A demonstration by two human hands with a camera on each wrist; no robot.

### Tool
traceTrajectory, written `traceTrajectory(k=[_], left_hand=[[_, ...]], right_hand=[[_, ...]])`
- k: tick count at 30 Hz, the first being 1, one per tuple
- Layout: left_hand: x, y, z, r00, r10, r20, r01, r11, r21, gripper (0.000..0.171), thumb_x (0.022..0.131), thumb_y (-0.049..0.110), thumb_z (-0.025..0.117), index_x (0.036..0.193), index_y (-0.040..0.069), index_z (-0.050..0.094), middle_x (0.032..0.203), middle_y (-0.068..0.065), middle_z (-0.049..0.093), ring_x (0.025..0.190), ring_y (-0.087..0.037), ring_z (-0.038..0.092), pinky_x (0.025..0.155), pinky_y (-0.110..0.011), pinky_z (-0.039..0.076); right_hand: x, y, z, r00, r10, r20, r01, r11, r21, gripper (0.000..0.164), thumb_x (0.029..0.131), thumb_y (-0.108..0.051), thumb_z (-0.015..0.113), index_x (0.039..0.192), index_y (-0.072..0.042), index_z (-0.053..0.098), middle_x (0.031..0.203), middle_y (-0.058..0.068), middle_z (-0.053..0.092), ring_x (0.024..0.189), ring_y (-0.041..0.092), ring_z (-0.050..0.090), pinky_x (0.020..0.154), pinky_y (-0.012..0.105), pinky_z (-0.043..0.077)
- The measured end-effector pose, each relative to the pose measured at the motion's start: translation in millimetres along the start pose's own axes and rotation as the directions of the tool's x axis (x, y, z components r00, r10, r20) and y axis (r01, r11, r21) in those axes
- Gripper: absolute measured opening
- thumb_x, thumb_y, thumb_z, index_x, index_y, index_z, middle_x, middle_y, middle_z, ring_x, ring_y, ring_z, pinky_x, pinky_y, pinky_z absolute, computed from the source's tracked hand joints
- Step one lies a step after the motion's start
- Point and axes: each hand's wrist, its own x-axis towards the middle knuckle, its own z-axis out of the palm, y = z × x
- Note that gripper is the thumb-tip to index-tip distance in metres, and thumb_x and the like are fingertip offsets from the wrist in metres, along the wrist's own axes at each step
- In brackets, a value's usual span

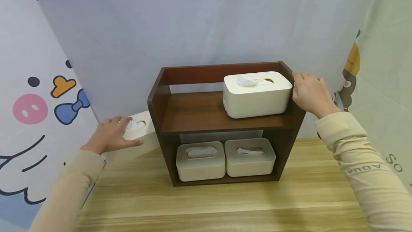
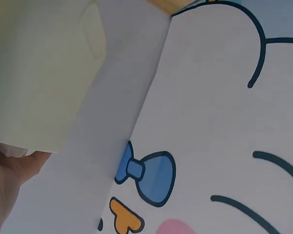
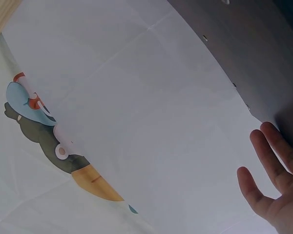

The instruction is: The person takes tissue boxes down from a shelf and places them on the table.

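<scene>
Left hand (image 1: 111, 134), frame left, lies over a box (image 1: 148, 128), thumb spread from fingers; right hand (image 1: 311, 94), frame right, fingers spread, is at the shelf (image 1: 193, 112). Three more boxes (image 1: 257, 101) stand inside.

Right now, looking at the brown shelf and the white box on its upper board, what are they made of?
The brown shelf looks like wood or wood-look board with a dull sheen: its panels are flat and straight-edged. The white box seems to be matte plastic, judging by its smooth, evenly coloured, rounded sides.
</scene>
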Motion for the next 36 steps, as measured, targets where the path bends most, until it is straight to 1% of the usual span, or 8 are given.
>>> traceTrajectory(k=[8,14,18,22,27,29,31,36], left_hand=[[-14.0,0.4,42.3,1.0,-0.001,-0.001,0.001,0.999,-0.048,0.1,0.066,0.077,0.055,0.132,0.003,0.042,0.124,-0.026,0.048,0.108,-0.052,0.044,0.086,-0.066,0.032],[-26.2,2.4,70.5,1.0,-0.01,-0.01,0.009,0.998,-0.062,0.098,0.064,0.075,0.058,0.13,0.004,0.045,0.121,-0.026,0.049,0.105,-0.052,0.046,0.083,-0.065,0.035],[-32.9,5.8,84.8,1.0,-0.003,-0.006,0.003,0.999,-0.052,0.097,0.063,0.075,0.059,0.129,0.004,0.046,0.12,-0.026,0.05,0.104,-0.051,0.047,0.083,-0.064,0.036],[-36.9,7.4,99.7,1.0,0.004,0.007,-0.004,1.0,-0.024,0.098,0.064,0.076,0.057,0.129,0.005,0.046,0.12,-0.026,0.05,0.105,-0.05,0.047,0.086,-0.062,0.036],[-41.5,10.2,117.1,0.999,-0.004,0.041,0.006,0.999,-0.044,0.101,0.062,0.079,0.055,0.13,0.005,0.045,0.122,-0.025,0.049,0.107,-0.051,0.046,0.085,-0.065,0.035],[-43.5,10.9,122.8,0.999,-0.003,0.038,0.005,0.999,-0.054,0.1,0.062,0.078,0.056,0.129,0.004,0.046,0.122,-0.026,0.049,0.107,-0.051,0.045,0.085,-0.065,0.034],[-45.1,11.2,126.9,1.0,-0.002,0.019,0.003,0.999,-0.053,0.099,0.061,0.077,0.058,0.127,0.005,0.048,0.12,-0.025,0.051,0.106,-0.051,0.046,0.085,-0.065,0.034],[-49.2,12.5,134.4,1.0,-0.009,0.001,0.009,0.998,-0.061,0.097,0.06,0.077,0.059,0.125,0.005,0.05,0.12,-0.024,0.052,0.107,-0.049,0.046,0.086,-0.065,0.033]], right_hand=[[-1.0,0.1,0.4,1.0,-0.006,-0.017,0.006,1.0,-0.006,0.044,0.092,-0.01,0.027,0.128,0.008,0.043,0.12,0.03,0.051,0.104,0.048,0.048,0.077,0.061,0.037],[-0.6,-0.4,0.7,1.0,-0.004,-0.017,0.004,1.0,-0.004,0.044,0.092,-0.01,0.027,0.129,0.008,0.043,0.12,0.03,0.052,0.104,0.048,0.049,0.077,0.061,0.037],[-0.4,0.2,1.0,1.0,-0.004,-0.016,0.004,1.0,0.0,0.044,0.092,-0.01,0.027,0.129,0.008,0.043,0.12,0.031,0.051,0.105,0.048,0.048,0.077,0.06,0.037],[-1.2,0.6,0.5,1.0,-0.004,-0.017,0.004,1.0,-0.002,0.044,0.092,-0.009,0.027,0.129,0.008,0.043,0.12,0.031,0.051,0.105,0.048,0.048,0.077,0.061,0.037],[-2.4,0.3,-0.3,1.0,-0.003,-0.012,0.003,1.0,0.0,0.043,0.092,-0.01,0.027,0.129,0.008,0.043,0.12,0.031,0.051,0.106,0.048,0.047,0.078,0.061,0.037],[-2.5,0.2,-0.3,1.0,-0.003,-0.009,0.002,1.0,-0.001,0.044,0.093,-0.01,0.027,0.129,0.008,0.042,0.12,0.031,0.051,0.105,0.048,0.047,0.078,0.061,0.036],[-2.3,0.2,-0.4,1.0,-0.004,-0.011,0.003,1.0,-0.004,0.044,0.093,-0.01,0.026,0.129,0.008,0.043,0.12,0.031,0.051,0.105,0.048,0.048,0.078,0.061,0.037],[-1.9,0.3,-0.8,1.0,-0.005,-0.014,0.005,1.0,-0.005,0.044,0.093,-0.01,0.026,0.129,0.008,0.043,0.12,0.031,0.051,0.105,0.048,0.048,0.078,0.06,0.037]])
